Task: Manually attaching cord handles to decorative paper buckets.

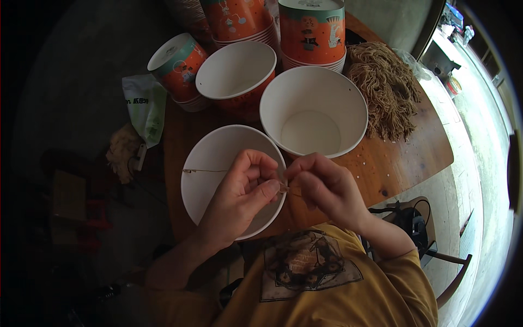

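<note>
A paper bucket [229, 139] with a white inside lies with its mouth toward me at the table's near edge. A thin brown cord [204, 171] runs across its inside from a knot at the left rim and passes behind my left hand. My left hand [239, 196] is at the bucket's right rim, thumb and forefinger pinched together. Close against it, my right hand [327, 185] is pinched too, its fingertips meeting the left ones. A bit of the cord shows between the fingertips; its exact course there is hidden.
Beyond stand two more open buckets [313, 98] [235, 71]. Stacks of orange and green buckets [313, 38] [237, 22] are upside down behind, with a tilted stack [185, 68] at left. Brown cords [381, 90] are heaped at right on the wooden table [414, 158]. A plastic bag [146, 106] hangs left.
</note>
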Available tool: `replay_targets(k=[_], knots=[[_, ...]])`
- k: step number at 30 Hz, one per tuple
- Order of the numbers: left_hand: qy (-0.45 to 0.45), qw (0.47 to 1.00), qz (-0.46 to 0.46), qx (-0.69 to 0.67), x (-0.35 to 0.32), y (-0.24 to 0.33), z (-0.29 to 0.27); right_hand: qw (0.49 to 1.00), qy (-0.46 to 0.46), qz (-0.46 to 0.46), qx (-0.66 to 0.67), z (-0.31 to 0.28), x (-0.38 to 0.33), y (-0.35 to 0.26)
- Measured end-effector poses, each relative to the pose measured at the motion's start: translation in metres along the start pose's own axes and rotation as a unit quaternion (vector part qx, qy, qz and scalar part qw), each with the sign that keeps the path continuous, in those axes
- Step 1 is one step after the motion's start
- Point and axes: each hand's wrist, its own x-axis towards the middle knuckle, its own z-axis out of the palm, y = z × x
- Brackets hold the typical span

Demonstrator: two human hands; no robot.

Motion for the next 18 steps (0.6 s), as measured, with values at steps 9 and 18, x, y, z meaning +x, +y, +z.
replay_targets(k=[9, 18], knots=[[-0.005, 1.000, -0.004, -0.007, -0.001, 0.001, 0.002, 0.992, -0.008, -0.048, -0.113, 0.003, -0.004, -0.001], [-0.007, 1.000, -0.004, -0.005, -0.002, 0.001, 0.003, 0.954, -0.046, 0.197, 0.220, -0.002, 0.000, -0.009]])
